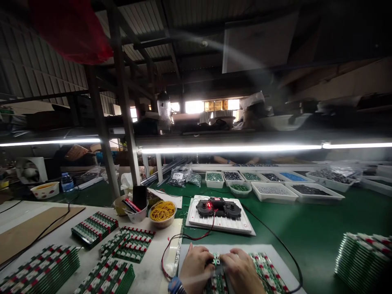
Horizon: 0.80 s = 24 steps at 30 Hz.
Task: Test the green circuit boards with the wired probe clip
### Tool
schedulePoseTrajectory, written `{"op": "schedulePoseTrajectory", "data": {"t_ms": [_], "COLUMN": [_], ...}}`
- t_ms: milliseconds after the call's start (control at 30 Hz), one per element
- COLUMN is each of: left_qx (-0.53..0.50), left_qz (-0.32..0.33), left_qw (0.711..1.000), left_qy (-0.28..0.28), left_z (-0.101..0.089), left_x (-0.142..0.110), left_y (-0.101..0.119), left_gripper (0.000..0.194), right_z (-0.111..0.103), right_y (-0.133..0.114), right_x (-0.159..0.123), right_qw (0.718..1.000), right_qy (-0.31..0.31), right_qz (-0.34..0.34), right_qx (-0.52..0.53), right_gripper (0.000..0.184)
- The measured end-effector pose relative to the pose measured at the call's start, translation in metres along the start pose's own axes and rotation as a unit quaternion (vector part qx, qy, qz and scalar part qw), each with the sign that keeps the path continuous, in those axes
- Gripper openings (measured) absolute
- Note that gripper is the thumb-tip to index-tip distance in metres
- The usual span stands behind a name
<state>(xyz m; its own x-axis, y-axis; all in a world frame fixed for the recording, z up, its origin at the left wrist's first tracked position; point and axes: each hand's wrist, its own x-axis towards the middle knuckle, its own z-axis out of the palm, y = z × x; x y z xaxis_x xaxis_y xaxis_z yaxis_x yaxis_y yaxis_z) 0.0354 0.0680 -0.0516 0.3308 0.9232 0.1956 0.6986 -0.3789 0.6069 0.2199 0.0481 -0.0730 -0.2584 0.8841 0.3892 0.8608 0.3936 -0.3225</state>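
Observation:
My left hand (194, 269) and my right hand (241, 274) meet low in the view, both pinching a small green circuit strip (217, 263) above a white board (196, 251). The strip is partly hidden by my fingers and slightly blurred. Under and beyond my right hand lies a row of green strips with red and white marks (268, 271). Red and black wires (180, 249) loop from a black device with a red display (219, 206), which sits on a white ribbed tray (220, 222). A wristband (176, 285) circles my left wrist.
Stacks of similar strips (94, 228) cover a pale table at left, and another stack (363, 261) stands at right. A bowl of yellow rubber bands (162, 214) sits nearby. White trays of small beads (274, 192) line the green bench (306, 220), with a co-worker's arms (225, 160) beyond.

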Motion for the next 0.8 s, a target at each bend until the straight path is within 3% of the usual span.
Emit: {"op": "schedulePoseTrajectory", "data": {"t_ms": [267,533,800], "left_qx": [0.003,0.019,0.032], "left_qz": [-0.003,-0.009,-0.017], "left_qw": [1.0,1.0,0.999], "left_qy": [0.014,0.006,-0.005], "left_z": [-0.008,-0.006,-0.006], "left_x": [-0.005,-0.004,-0.005], "left_y": [0.012,0.011,0.011], "left_gripper": [0.024,0.023,0.024], "right_z": [-0.009,-0.012,-0.012], "right_y": [-0.007,-0.012,-0.011], "right_x": [0.001,0.002,0.002], "right_qw": [1.0,1.0,1.0], "right_qy": [-0.01,-0.003,-0.019], "right_qz": [0.005,0.01,0.018], "right_qx": [0.024,0.014,0.014], "right_gripper": [0.033,0.024,0.028]}}
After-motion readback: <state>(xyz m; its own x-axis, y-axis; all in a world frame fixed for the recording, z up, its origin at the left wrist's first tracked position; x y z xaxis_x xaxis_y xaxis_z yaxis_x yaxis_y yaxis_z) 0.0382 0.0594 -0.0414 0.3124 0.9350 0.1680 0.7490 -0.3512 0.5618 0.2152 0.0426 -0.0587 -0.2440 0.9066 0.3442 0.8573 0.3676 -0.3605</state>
